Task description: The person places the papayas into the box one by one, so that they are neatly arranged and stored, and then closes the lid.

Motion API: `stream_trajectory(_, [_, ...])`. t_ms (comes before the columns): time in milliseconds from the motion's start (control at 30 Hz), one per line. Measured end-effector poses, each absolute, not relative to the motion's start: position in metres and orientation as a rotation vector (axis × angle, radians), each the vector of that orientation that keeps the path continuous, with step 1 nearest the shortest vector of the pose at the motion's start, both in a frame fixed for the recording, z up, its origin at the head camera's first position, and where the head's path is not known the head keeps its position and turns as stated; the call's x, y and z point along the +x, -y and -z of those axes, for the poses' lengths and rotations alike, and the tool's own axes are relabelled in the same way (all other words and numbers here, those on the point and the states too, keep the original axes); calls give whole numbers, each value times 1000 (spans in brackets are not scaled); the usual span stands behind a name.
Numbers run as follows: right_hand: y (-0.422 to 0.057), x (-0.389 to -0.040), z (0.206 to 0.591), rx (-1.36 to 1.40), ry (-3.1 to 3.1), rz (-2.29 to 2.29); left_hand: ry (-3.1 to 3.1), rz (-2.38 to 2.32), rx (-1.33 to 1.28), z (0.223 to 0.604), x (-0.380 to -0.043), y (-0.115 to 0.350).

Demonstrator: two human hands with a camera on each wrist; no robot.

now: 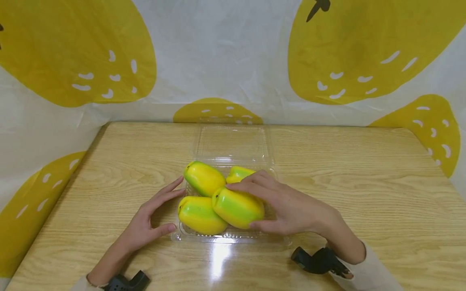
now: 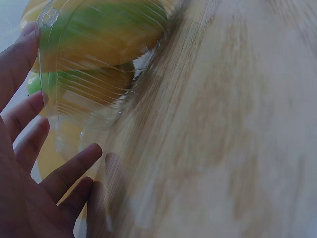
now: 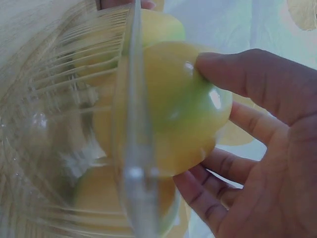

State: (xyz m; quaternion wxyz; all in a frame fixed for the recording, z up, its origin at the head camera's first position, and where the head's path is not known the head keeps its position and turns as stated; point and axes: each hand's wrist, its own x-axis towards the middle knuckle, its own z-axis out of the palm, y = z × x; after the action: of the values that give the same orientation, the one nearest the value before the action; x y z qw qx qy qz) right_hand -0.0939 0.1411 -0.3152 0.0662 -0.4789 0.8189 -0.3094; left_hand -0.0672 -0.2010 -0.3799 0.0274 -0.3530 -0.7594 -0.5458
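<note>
Several glossy yellow-green mangoes lie in a clear plastic clamshell container (image 1: 251, 240), its lid (image 1: 233, 141) folded open toward the back. My right hand (image 1: 291, 206) grips the front right mango (image 1: 238, 208), thumb at its near side and fingers over its far side. In the right wrist view that mango (image 3: 183, 104) sits partly above the container's rim. The back right mango (image 1: 238, 173) is partly hidden by this hand. At the container's left side, my left hand (image 1: 145, 224) has its fingers spread, fingertips right at the rim, beside the front left mango (image 1: 200, 216) and back left mango (image 1: 204, 178).
Everything stands on a wood-grain table (image 1: 364, 169). A white cloth with yellow fruit prints (image 1: 225, 52) hangs behind it and along the sides. Black wrist mounts (image 1: 320, 260) are worn on both forearms.
</note>
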Motion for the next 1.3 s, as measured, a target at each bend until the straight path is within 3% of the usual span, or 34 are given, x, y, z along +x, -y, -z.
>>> stream_trajectory(600, [-144, -93, 316, -1429, -2473, 842, 2337, 1680, -1106, 382, -67, 202])
stream_trajectory(933, [-144, -93, 318, -1455, -2489, 816, 2344, 1657, -1102, 411, -74, 213])
stream_trajectory(1300, [-145, -94, 316, -1483, -2446, 844, 2343, 1652, -1104, 415, -75, 215])
